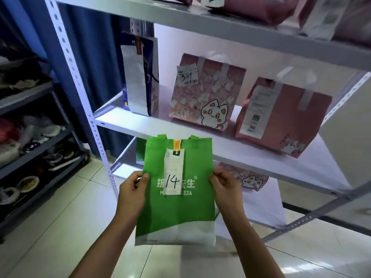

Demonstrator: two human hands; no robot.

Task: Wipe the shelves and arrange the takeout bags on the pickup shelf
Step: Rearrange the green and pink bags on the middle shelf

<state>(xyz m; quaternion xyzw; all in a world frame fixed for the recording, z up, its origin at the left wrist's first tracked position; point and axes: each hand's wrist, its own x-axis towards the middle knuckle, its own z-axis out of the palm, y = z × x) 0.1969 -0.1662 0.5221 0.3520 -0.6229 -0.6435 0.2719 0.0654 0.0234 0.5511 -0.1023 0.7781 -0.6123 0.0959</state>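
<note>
Two hands grasp the green bag: left hand (132,189) pinches its left edge, right hand (224,187) its right. Green bag (176,207) hangs below the middle shelf (140,125), off any shelf. Step: arranging. Next: judged, lift onto middle shelf, left of cat bag (204,97).

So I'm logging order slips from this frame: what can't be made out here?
Head view only:
- Green bag: the slip's small print is blurred; the slip covers part of the logo.
- Plain pink bag: receipt text too small.
- Top-shelf bags: cut off by the upper edge.
- Lower cat bag: mostly hidden behind the shelf edge and the right hand.
</note>
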